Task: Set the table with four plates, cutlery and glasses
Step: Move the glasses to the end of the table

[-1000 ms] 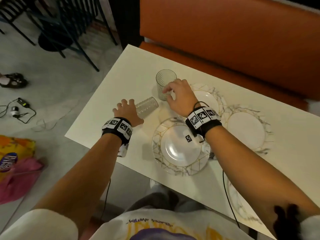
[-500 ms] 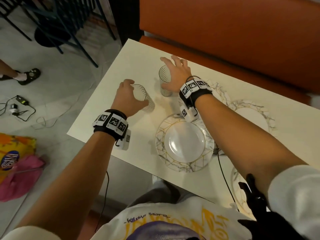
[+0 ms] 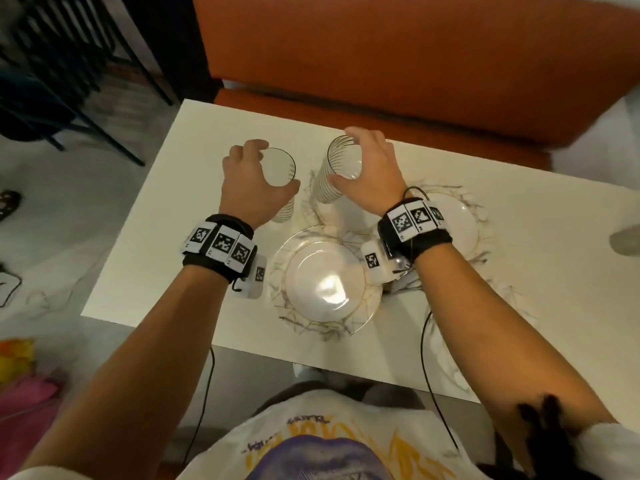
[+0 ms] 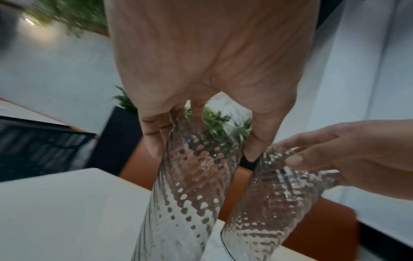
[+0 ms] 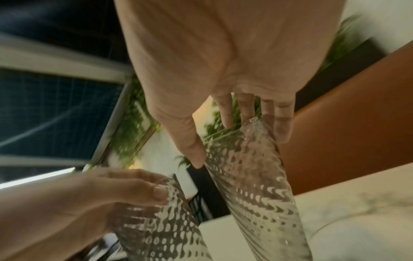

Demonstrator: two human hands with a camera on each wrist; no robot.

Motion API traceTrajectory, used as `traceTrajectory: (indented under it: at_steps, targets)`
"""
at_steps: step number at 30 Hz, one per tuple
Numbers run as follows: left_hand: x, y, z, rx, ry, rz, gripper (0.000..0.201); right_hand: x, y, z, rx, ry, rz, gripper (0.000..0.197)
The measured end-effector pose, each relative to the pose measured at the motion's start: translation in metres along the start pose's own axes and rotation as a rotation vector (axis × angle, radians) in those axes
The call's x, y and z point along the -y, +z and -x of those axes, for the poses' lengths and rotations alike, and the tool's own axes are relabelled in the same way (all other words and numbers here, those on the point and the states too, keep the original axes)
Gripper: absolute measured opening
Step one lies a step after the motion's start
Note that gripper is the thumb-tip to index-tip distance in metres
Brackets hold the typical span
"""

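Two clear ribbed glasses stand upright side by side over the white table (image 3: 173, 244). My left hand (image 3: 263, 174) grips the left glass (image 3: 280, 171) by its rim from above, also seen in the left wrist view as hand (image 4: 201, 150) and glass (image 4: 190, 194). My right hand (image 3: 367, 168) grips the right glass (image 3: 341, 164) the same way; the right wrist view shows the hand (image 5: 236, 144) and its glass (image 5: 252, 185). A gold-lined plate (image 3: 325, 282) lies near me, and a second plate (image 3: 457, 216) is partly hidden by my right wrist. I cannot tell whether the glass bases touch the table.
A third plate (image 3: 446, 362) peeks out under my right forearm at the near table edge. An orange bench (image 3: 398, 64) runs behind the table. Dark metal chairs (image 3: 69, 71) stand on the floor at far left. A grey object (image 3: 627, 240) sits at the right edge.
The left glass lay on its side a second ago; my left hand has tipped it upright. My right hand has shifted its hold to the other glass's rim.
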State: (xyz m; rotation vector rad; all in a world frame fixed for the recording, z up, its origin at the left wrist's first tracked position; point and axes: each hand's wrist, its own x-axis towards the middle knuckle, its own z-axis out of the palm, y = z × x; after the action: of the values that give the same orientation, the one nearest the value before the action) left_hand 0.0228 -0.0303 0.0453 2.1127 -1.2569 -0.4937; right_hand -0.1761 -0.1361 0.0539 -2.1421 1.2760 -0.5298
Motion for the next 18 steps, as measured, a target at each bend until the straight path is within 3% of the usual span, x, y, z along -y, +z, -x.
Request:
traceTrajectory:
  at_steps: [6,13,18]
  targets:
    - [-0.117,0.09,0.009,0.196,0.193,0.067,0.088,-0.102,-0.112,0.08,-0.209,0.222,0.002,0.081]
    - [-0.278,0.23,0.067,0.467,0.371,0.073,0.091,-0.249,-0.221,0.178,-0.438,0.496,0.034,0.09]
    - [-0.372,0.333,0.117,0.63,0.395,0.06,0.089,-0.345,-0.289,0.24,-0.461,0.666,0.077,0.086]
